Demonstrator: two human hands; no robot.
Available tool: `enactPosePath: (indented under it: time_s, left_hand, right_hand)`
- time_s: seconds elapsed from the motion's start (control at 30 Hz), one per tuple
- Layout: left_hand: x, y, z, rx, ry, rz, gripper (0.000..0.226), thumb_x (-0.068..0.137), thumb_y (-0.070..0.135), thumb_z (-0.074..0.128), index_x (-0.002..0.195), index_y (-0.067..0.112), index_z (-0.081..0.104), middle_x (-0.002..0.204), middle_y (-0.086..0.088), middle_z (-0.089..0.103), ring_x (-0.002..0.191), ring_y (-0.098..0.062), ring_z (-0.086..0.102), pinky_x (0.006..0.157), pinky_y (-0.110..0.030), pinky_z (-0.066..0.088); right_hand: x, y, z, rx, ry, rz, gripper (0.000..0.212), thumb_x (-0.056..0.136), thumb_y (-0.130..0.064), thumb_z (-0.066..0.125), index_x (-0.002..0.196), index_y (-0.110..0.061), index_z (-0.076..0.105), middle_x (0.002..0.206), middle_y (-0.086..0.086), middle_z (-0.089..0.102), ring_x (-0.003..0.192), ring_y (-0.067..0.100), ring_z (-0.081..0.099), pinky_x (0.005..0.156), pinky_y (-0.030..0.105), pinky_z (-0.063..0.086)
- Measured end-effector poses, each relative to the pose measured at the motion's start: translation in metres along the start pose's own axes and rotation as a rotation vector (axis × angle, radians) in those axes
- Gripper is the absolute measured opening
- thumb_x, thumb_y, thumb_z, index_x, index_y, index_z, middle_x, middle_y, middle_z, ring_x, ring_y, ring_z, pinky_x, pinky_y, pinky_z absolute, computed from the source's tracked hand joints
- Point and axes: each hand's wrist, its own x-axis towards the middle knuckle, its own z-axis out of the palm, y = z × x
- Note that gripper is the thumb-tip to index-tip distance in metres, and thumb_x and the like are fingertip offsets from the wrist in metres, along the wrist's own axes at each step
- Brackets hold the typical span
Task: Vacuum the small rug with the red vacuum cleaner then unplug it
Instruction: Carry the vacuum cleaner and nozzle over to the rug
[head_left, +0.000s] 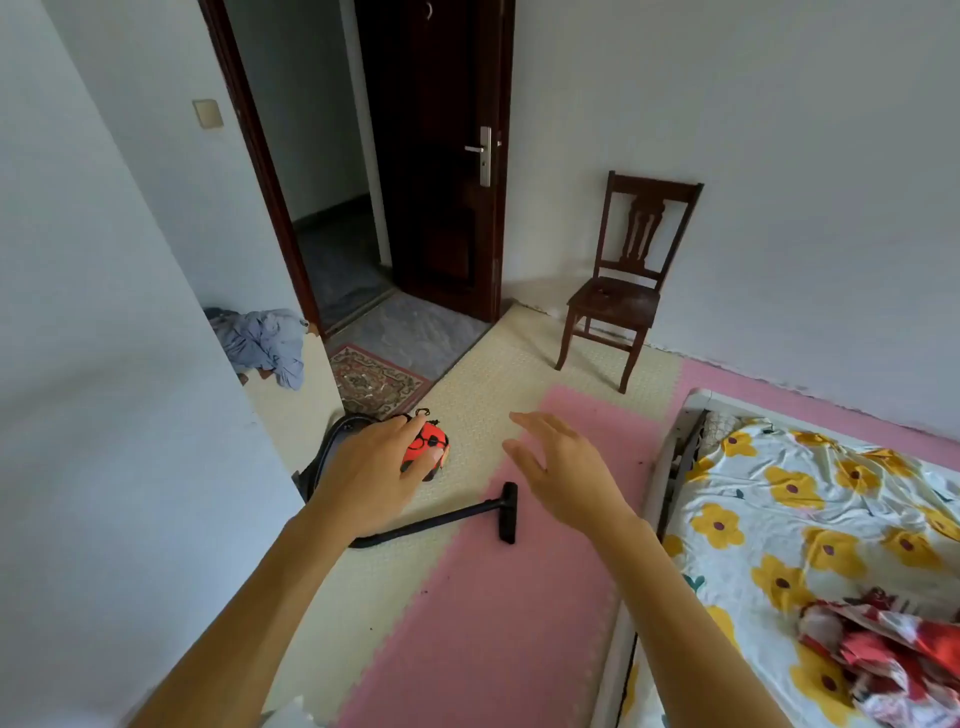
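Note:
The red vacuum cleaner (429, 441) stands on the floor beside a cabinet, partly hidden behind my left hand (371, 475), which hovers in front of it with relaxed fingers. Its black wand and floor nozzle (508, 512) lie flat on the beige and pink foam mats. My right hand (563, 475) floats open above the pink mat, holding nothing. The small patterned rug (376, 382) lies by the doorway, beyond the vacuum, speckled with bits of debris. No plug or socket shows.
A cream cabinet (298, 400) with crumpled blue-grey clothes (265, 343) stands at left. A dark wooden chair (626, 291) is against the far wall. A bed with a flowered sheet (810, 519) fills the right. The dark door (441, 156) stands open.

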Motion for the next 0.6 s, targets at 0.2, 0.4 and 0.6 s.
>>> enactPosePath:
  time_s: [0.2, 0.4, 0.6]
  left_hand:
    - [0.021, 0.000, 0.025, -0.016, 0.037, -0.043, 0.072, 0.084, 0.059, 0.029, 0.133, 0.010, 0.049, 0.125, -0.010, 0.060, 0.114, -0.028, 0.056, 0.091, -0.039, 0.045]
    - [0.066, -0.020, 0.042, -0.057, 0.029, -0.077, 0.060, 0.090, 0.049, 0.039, 0.138, 0.013, 0.045, 0.132, -0.004, 0.057, 0.120, -0.022, 0.052, 0.096, -0.036, 0.045]
    - [0.135, -0.056, 0.057, -0.097, 0.032, -0.128, 0.051, 0.095, 0.038, 0.047, 0.140, 0.013, 0.042, 0.135, -0.005, 0.054, 0.120, -0.022, 0.052, 0.095, -0.034, 0.043]
  right_hand:
    - [0.015, 0.031, 0.011, 0.019, -0.048, 0.036, 0.045, 0.098, -0.041, 0.045, 0.138, -0.020, 0.048, 0.139, 0.001, 0.052, 0.124, 0.021, 0.051, 0.102, 0.041, 0.043]
    - [0.065, 0.051, 0.024, 0.000, -0.076, 0.011, 0.046, 0.098, -0.041, 0.044, 0.138, -0.019, 0.047, 0.140, 0.001, 0.051, 0.126, 0.020, 0.049, 0.104, 0.036, 0.041]
    - [0.139, 0.072, 0.037, -0.032, -0.111, 0.016, 0.046, 0.098, -0.041, 0.044, 0.139, -0.019, 0.046, 0.141, 0.001, 0.050, 0.128, 0.020, 0.047, 0.104, 0.036, 0.041]
